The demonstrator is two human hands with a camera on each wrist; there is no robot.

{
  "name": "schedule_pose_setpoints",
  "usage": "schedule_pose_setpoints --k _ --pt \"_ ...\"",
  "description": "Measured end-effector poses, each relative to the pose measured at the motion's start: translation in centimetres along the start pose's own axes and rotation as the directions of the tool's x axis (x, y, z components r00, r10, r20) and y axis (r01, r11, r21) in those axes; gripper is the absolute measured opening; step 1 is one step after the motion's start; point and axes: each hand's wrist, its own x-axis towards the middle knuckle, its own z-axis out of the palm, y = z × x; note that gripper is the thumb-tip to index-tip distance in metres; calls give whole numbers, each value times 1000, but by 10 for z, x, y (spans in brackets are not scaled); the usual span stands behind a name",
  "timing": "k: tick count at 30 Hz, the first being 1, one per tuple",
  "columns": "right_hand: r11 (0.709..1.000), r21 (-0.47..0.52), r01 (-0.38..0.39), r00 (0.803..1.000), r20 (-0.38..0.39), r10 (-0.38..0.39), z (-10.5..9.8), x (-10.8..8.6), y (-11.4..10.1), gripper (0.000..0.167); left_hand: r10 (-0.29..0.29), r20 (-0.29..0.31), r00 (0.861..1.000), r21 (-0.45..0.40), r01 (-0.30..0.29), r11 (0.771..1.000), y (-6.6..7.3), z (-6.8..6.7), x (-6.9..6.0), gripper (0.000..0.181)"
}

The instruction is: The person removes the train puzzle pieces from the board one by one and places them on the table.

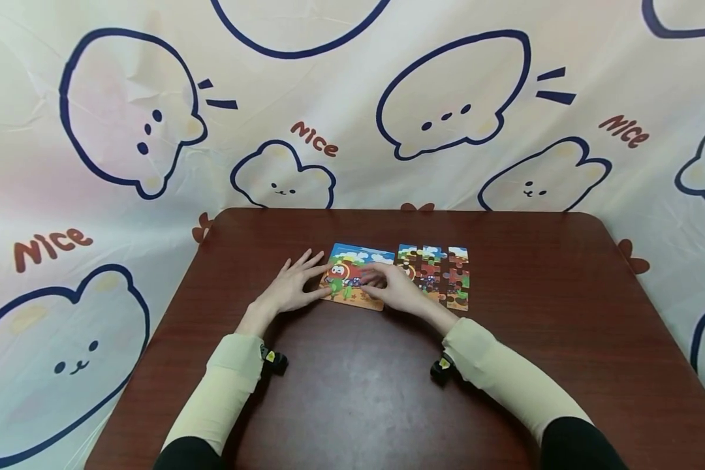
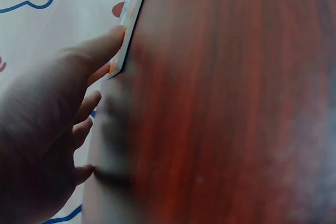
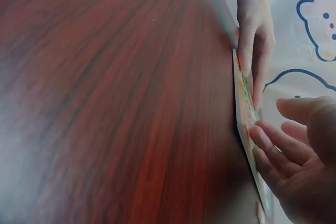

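A colourful picture puzzle board (image 1: 352, 297) lies flat on the table, slightly turned, with blue sky along its top and a red cartoon figure. At its left edge my left hand (image 1: 290, 287) spreads its fingers, with the thumb (image 2: 105, 45) and index finger touching the board. Over the board's right half, my right hand (image 1: 396, 287) rests its fingertips (image 3: 262, 132) on the surface. Its thumb (image 3: 299, 109) stands apart from the fingers, and no piece shows between them. Part of the picture is hidden under the right hand.
Right of the board lie several joined puzzle pieces in upright strips (image 1: 458, 281), partly behind the right hand. They rest on a dark red-brown wooden table (image 1: 352, 391). A pale cloth with bear drawings (image 1: 352, 98) hangs behind the table's far edge.
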Motion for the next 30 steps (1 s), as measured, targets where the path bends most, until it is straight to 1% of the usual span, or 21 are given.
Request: schedule_pose_setpoints --k 4,8,13,16,19,21,22,25,27,30 --pt "1000 3 -16 1000 -1 16 3 6 -1 39 -10 -23 1000 -17 10 1000 0 4 2 70" --pt "1000 12 -24 1000 -11 24 6 13 -2 35 -16 -50 999 -15 15 1000 0 7 5 69" --pt "999 46 23 1000 10 -24 11 19 3 36 -17 -57 998 3 17 1000 1 7 5 65" --pt "997 70 33 999 22 -34 13 19 9 40 -5 -39 999 -7 4 1000 0 5 4 61" --pt "996 83 18 1000 23 -20 14 17 14 44 15 -21 1000 -46 -16 999 -2 3 4 56" --pt "996 87 15 999 28 -17 15 15 14 46 29 -23 999 -98 -31 995 -5 4 6 52" --pt "996 90 17 999 31 -20 15 14 14 47 35 -31 999 -123 -38 992 -6 4 6 50" --pt "994 103 21 999 42 -25 18 13 14 47 39 -73 997 -195 -53 979 -16 13 11 46" --pt "993 118 17 999 46 -22 20 13 14 47 42 -103 994 -233 -65 970 -20 18 13 44" --pt "990 142 8 999 43 -15 22 14 14 46 42 -134 990 -243 -74 967 -17 21 11 39"
